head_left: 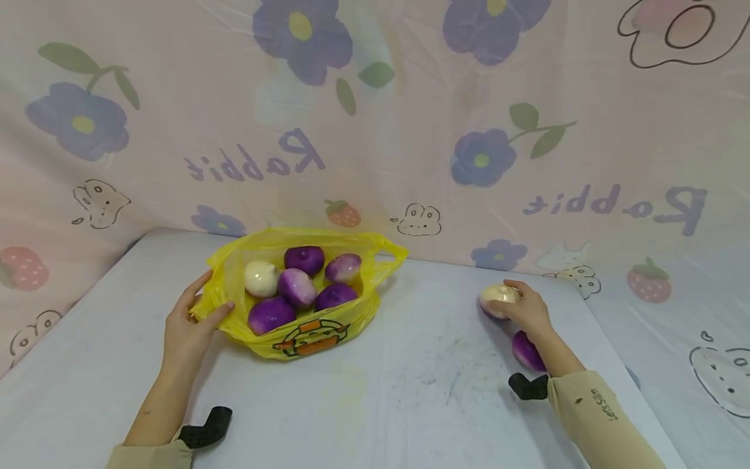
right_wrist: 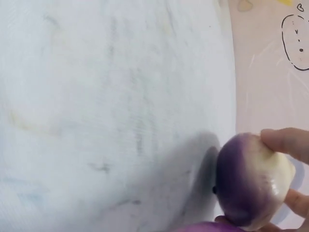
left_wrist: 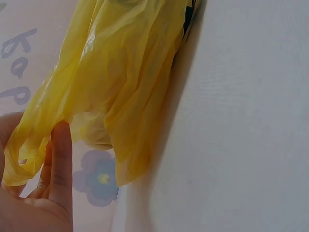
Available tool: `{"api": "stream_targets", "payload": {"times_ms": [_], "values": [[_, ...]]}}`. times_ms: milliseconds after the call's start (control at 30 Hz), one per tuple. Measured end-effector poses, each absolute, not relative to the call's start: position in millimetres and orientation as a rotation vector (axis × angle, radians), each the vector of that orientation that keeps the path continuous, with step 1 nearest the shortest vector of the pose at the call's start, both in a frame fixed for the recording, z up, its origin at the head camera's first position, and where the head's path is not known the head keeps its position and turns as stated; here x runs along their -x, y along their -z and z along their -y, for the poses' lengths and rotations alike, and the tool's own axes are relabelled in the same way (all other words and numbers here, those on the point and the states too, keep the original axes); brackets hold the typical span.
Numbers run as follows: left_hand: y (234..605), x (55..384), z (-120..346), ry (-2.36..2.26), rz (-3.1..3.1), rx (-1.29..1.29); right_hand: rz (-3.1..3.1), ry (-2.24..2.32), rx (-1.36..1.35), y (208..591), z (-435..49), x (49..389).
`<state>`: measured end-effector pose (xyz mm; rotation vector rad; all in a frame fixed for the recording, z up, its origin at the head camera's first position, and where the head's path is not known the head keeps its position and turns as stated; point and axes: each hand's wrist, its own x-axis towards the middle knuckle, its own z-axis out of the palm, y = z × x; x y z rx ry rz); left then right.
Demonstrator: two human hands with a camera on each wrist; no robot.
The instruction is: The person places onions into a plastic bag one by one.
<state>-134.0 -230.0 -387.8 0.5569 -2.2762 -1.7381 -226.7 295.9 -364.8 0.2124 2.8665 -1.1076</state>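
My left hand (head_left: pixel 190 329) grips the left side of a yellow plastic bag (head_left: pixel 328 339), thumb in front and fingers partly hidden behind the plastic. In the left wrist view, the bag's loose edge (left_wrist: pixel 29 159) passes between thumb and fingers. The bag's mouth gapes toward me, showing several purple-and-white turnips (head_left: pixel 297 288) inside. Far to the right, my right hand (head_left: pixel 527 311) holds another turnip (right_wrist: pixel 251 183), pale end up and purple end down, between thumb and fingers. Whether it touches the table is unclear. One more purple turnip (head_left: pixel 527 352) lies beneath that wrist, partly covered.
The white table (head_left: pixel 410 404) has dark smudges between the bag and the right hand. Behind it hangs a patterned cloth (head_left: pixel 387 150) with flowers and rabbits, meeting the table's back edge. Black wrist mounts (head_left: pixel 206 427) stick out from both sleeves.
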Motion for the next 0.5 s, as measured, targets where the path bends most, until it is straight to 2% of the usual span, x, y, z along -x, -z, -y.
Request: {"api": "stream_targets", "payload": {"times_ms": [500], "values": [[388.1,134.2,229.2,1.749,2.291,-0.585,-3.013,1.245,-0.097,363.8,-269.2,233.7]]}}
